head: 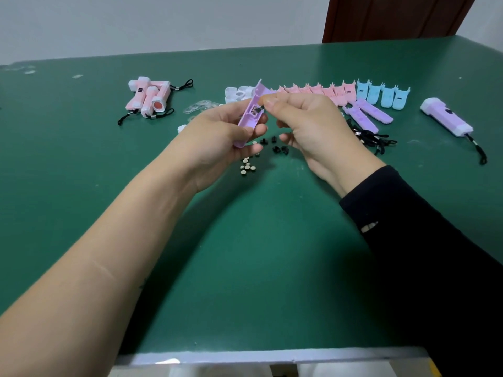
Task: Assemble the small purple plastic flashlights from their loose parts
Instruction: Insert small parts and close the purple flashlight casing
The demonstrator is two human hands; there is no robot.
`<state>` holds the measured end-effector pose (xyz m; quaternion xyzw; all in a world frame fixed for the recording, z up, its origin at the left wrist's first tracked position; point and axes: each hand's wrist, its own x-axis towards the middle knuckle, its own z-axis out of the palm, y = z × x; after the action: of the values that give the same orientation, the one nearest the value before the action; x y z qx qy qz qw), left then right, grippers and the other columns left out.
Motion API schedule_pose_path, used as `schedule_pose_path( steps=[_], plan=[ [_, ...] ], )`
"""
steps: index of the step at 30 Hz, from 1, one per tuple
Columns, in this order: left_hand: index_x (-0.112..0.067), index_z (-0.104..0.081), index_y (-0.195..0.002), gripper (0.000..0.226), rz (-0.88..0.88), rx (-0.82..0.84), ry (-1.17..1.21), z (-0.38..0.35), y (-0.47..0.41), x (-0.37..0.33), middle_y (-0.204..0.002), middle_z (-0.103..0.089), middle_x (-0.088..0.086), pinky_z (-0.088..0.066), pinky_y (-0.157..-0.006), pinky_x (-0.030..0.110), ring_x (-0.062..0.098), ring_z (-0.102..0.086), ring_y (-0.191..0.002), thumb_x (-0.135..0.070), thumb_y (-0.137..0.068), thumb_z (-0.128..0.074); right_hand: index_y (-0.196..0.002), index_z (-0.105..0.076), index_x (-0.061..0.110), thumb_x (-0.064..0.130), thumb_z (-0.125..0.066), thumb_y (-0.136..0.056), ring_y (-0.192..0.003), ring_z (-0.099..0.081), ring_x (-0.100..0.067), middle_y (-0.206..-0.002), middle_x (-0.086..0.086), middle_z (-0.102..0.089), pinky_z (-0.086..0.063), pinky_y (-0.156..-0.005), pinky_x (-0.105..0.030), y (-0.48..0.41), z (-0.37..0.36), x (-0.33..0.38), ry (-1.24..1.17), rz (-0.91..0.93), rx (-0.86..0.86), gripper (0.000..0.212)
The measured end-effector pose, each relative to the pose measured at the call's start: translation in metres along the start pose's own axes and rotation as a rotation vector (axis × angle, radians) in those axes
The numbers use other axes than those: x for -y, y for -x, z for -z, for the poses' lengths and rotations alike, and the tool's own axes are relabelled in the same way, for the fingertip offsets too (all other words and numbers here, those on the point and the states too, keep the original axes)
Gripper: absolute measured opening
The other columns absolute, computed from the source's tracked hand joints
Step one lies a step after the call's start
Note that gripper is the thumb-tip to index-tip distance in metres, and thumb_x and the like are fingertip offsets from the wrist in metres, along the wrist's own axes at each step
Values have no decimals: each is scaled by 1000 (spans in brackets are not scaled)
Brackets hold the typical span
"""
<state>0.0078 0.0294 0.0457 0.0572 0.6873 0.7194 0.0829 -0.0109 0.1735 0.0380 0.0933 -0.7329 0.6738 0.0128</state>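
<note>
Just above the frame's centre, the left hand [217, 140] grips a purple flashlight half-shell [255, 95] near its lower end, tilted upright, fingers curled round it. The right hand [307, 123] pinches a small metal contact strip [258, 108] inside the shell between thumb and forefinger.

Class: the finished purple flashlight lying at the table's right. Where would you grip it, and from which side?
Grip the purple flashlight across its straight body, from above: it lies flat on the table, long sides free, wider head at the far end, strap trailing nearer.
</note>
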Motion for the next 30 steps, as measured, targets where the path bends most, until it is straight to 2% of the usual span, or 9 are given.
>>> schedule_pose_path(
  steps=[14,19,22,25,30],
  plan=[
    [-5,-59,-129,46,-17,-30,-44,0,0,3,-99,-60,4,-54,-76,22,6,-59,-83,16,-93,-38,-72,-70,24,22,-63,-91,-56,-52,18,-61,25,-65,-39,-56,-11,1,0,2,15,-15,-25,20],
    [-5,-58,-130,47,-17,-32,-54,-1,0,3,-104,-60,6,-54,-77,23,6,-60,-86,15,-94,-38,-69,-69,25,20,-65,-90,-56,-53,19,-62,26,-66,-39,-63,-15,1,-1,1,12,-13,-75,22],
    [-4,-58,-130,47,-16,-34,-51,-2,0,4,-107,-61,6,-55,-78,23,7,-61,-88,16,-93,-38,-69,-69,25,19,-64,-91,-58,-54,18,-63,23,-66,-41,-60,-10,2,-2,1,37,32,-91,23],
    [-4,-59,-129,46,-13,-26,-59,-2,0,4,-109,-61,8,-56,-78,23,9,-62,-94,16,-93,-38,-75,-70,23,19,-63,-91,-57,-54,16,-74,17,-67,-40,-56,-5,1,-4,0,80,46,-116,18],
    [-5,-62,-123,43,-3,-4,-52,-2,-1,5,-99,-67,5,-56,-75,21,5,-64,-89,15,-93,-39,-75,-69,22,19,-61,-92,-55,-55,11,-66,14,-65,-41,-56,-7,2,-6,0,93,41,-125,19]
  ],
)
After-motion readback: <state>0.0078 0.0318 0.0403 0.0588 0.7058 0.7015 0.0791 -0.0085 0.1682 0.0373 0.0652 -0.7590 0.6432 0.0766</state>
